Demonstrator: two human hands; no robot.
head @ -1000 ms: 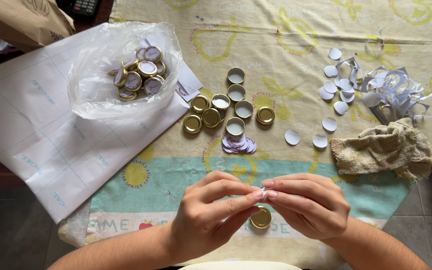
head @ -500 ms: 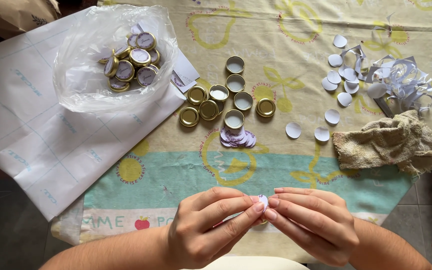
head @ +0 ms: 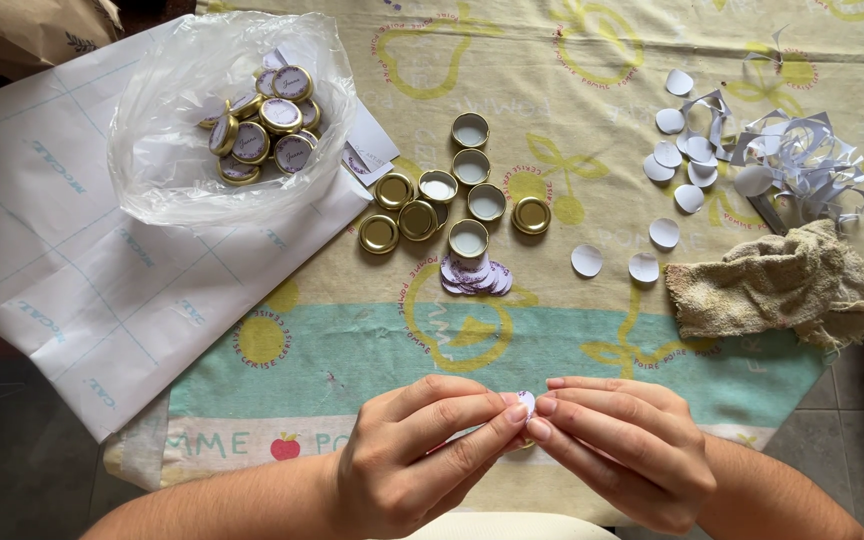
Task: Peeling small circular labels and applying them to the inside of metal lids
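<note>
Your fingertips (head: 518,412) meet near the table's front edge, pinched from both sides on a small round sticker (head: 526,401). Only a sliver of it shows: white with a faint lilac edge, held between the thumb and forefinger of your left hand (head: 422,455) and the fingers of your right hand (head: 624,450). Both hands are closed on it.

A second ago a gold lid lay on the cloth just under your right fingers. Now only a trace of something gold shows beneath your fingertips; you cannot tell whether the lid is in your grip. Your hands have drawn a little closer together and nearer to you, so the work looks to be the fine handling of the sticker itself.

Further out on the tablecloth (head: 592,345), a small pile of matching stickers (head: 474,277) sits under one upturned lid. Around it is a cluster of gold lids (head: 449,200), some showing white insides. To the left, a clear plastic bag (head: 214,120) holds lids already labelled. To the right lie white paper circles (head: 664,233), paper scraps (head: 802,160) and a beige rag (head: 772,285).
</note>
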